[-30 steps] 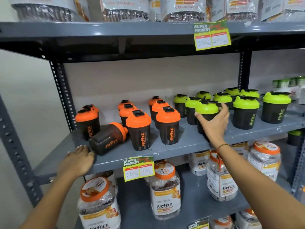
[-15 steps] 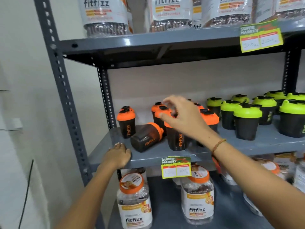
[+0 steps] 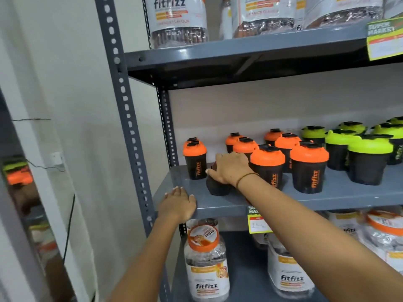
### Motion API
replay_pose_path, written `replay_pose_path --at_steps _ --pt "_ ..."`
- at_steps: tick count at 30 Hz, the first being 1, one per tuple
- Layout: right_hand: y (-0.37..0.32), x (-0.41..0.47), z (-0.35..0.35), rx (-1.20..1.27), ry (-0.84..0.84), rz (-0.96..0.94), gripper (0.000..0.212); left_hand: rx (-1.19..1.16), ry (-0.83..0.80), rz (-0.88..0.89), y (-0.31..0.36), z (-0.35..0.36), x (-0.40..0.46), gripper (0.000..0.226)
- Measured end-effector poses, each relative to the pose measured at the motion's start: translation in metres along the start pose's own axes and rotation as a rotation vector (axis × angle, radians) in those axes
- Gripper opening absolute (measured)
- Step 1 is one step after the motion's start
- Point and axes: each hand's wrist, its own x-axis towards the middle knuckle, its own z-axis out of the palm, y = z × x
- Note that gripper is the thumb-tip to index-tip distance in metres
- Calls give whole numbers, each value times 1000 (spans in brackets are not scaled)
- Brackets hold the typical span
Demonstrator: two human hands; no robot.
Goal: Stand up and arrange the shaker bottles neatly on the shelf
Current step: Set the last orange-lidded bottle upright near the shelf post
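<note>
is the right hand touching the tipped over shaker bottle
Touching. The head view shows the right hand laid over the tipped shaker bottle, fingers wrapped on its dark body with no gap.

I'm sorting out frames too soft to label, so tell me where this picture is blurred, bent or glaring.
Head view: motion blur smears the price tag top right and the left edge; wide-angle lens leans the shelf upright; soft glare on the upper jars; right hand on the fallen shaker and left hand fairly sharp.

Toppled black shaker bottle (image 3: 217, 188) on shelf (image 3: 218, 207)
</note>
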Motion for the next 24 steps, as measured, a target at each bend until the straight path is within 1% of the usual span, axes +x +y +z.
replay_pose_path --at_steps 3,5,8,11,15,17,19,24 --pt "-5 5 7 116 -57 -20 70 3 3 6 1 -1 -2 65" --pt "-4 11 10 201 -65 29 78 -1 -1 9 2 -1 -3 65" --pt "4 17 18 256 -88 137 96 -6 -7 7 1 -1 -2 65" --pt "10 21 25 345 -162 222 109 -4 3 7 0 1 -1 65" --pt "11 30 29 509 -270 269 119 0 7 9 0 1 -1 64" --pt "9 33 33 618 -330 287 123 1 3 10 0 1 -1 64" --pt "8 32 38 724 -349 318 126 3 0 11 0 1 -1 64" --pt "6 19 43 996 -285 337 122 -6 6 12 0 0 -2 64"
